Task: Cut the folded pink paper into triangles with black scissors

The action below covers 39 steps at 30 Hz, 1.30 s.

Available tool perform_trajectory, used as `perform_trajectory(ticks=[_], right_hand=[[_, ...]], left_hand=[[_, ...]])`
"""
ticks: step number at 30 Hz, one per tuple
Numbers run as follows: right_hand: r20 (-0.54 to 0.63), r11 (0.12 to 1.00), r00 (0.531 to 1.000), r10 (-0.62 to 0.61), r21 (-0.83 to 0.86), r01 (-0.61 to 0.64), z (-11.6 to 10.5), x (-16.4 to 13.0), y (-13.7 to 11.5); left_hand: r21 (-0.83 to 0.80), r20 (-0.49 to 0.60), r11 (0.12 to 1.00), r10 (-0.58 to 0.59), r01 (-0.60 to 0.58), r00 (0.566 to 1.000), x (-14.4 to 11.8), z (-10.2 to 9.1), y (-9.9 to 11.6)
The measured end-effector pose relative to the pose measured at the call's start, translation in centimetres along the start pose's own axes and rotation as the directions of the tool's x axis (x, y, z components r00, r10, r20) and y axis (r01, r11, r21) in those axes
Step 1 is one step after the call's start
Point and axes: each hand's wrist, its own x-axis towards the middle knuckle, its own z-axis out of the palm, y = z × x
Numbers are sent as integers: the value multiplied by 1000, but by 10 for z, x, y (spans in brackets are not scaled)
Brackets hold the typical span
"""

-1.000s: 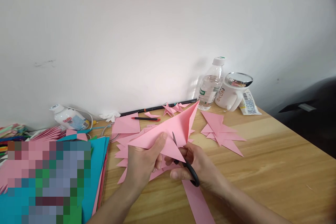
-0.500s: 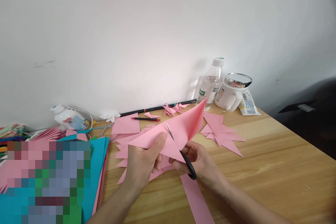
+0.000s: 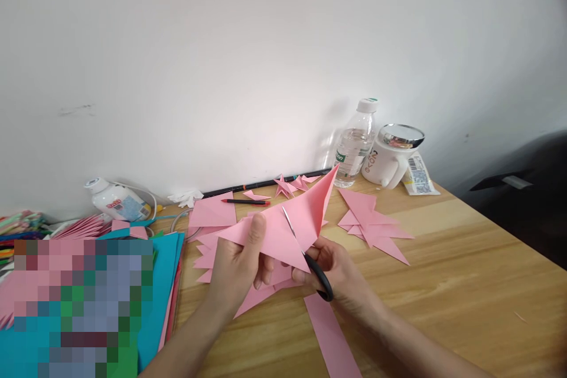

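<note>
Two bare hands meet over a light wooden surface [image 3: 465, 283], and the things run left to right as follows. At the far left lies a stack of teal and coloured paper sheets [image 3: 166, 271], with a small white plastic bottle [image 3: 113, 199] behind it near the wall. Next comes the left hand [image 3: 237, 269], closed on the folded pink paper sheet [image 3: 287, 224]: its thumb presses on top of the sheet and the other fingers curl beneath. The sheet is held up off the surface, above a heap of pink paper offcuts [image 3: 212, 248]. Its long axis runs from lower left to upper right, and its sharp tip points up and right toward a clear plastic water bottle [image 3: 354, 144]. Black-handled scissors [image 3: 310, 260] bite into the sheet's lower edge, blades slightly parted and pointing up and left. The right hand [image 3: 341, 274] is wrapped around the handles. A long pink paper strip [image 3: 332, 339] lies on the surface below that hand. Farther right stands a white ceramic mug [image 3: 390, 159], just beside the water bottle.
</note>
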Motion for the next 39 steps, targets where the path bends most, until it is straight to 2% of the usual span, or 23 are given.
perform_trajectory(ticks=[10,15,28,34,39], right_hand=[[-18,997,998,54,55,-52,2,-1,-3],[8,999,999,39,9,-39,2,-1,-4],[26,998,1000,-8,-55,10,6,-2,-9],[54,998,998,24,-64,-20,6,-2,-10],[26,992,999,36,-120,-32,5,-2,-9]], left_hand=[[61,-33,998,26,-24,999,-4,3,7],[73,-32,996,57,-54,998,-2,1,3],[100,-29,994,48,-45,998,-4,1,1],[98,-27,995,28,-26,999,-5,2,2],[99,-42,995,4,0,999,-5,3,2]])
